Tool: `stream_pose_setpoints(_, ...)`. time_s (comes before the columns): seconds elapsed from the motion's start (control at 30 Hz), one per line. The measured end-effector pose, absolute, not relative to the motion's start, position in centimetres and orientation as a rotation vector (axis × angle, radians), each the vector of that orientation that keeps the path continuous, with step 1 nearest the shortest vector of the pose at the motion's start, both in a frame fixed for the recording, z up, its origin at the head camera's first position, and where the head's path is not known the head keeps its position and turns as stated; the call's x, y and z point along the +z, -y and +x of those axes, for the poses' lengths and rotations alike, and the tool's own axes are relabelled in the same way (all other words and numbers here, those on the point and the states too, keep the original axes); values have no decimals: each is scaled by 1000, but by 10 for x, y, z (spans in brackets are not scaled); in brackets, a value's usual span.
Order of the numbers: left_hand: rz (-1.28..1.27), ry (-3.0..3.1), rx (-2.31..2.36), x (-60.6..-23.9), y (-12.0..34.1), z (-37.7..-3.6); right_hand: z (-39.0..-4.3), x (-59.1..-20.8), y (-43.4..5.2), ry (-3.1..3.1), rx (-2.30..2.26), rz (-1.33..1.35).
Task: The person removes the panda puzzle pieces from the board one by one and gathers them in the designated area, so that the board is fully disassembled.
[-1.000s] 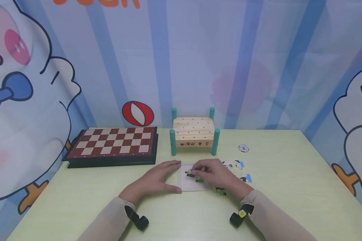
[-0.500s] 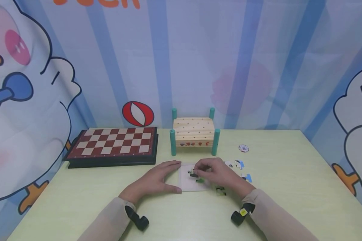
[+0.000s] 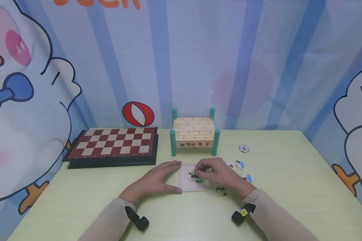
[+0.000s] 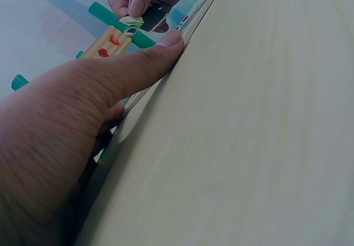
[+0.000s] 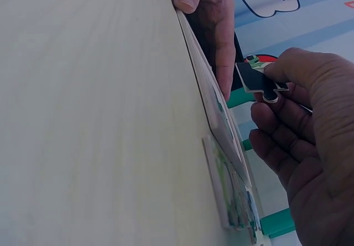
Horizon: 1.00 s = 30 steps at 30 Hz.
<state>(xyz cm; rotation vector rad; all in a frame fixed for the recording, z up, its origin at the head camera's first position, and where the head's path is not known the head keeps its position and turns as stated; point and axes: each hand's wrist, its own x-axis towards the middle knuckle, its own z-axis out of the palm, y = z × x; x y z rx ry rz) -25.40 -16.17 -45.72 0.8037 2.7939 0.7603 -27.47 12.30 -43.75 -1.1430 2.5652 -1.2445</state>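
A jigsaw puzzle piece (image 5: 255,79), dark with green and white patches, is pinched between the thumb and fingers of my right hand (image 3: 215,172). It is held just above a pale square puzzle board (image 3: 187,184). Flat on that board lies a green piece (image 3: 200,181), partly hidden by the right hand. My left hand (image 3: 155,179) rests at the board's left edge with thumb and fingers spread, thumb at the near corner and fingertips at the far one. Several loose puzzle pieces (image 3: 239,164) lie to the right, some behind the right hand and wrist; one piece (image 3: 221,191) sits nearer the front.
A folding chessboard box (image 3: 113,147) stands at the back left. Behind the puzzle board is a small wooden stand (image 3: 193,129) with green legs. A round poker chip (image 3: 243,148) lies at the back right. A printed curtain (image 3: 193,67) hangs behind the table.
My right hand has shifted slightly to the right with the puzzle piece, showing more of the green piece on the board. The left hand has stayed put.
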Motion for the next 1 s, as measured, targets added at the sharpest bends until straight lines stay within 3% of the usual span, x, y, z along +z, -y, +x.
stream_pose_setpoints(1.0, 782, -2792, 761, -457, 161, -254, -265, -435, -170, -2677, -1185, -1069)
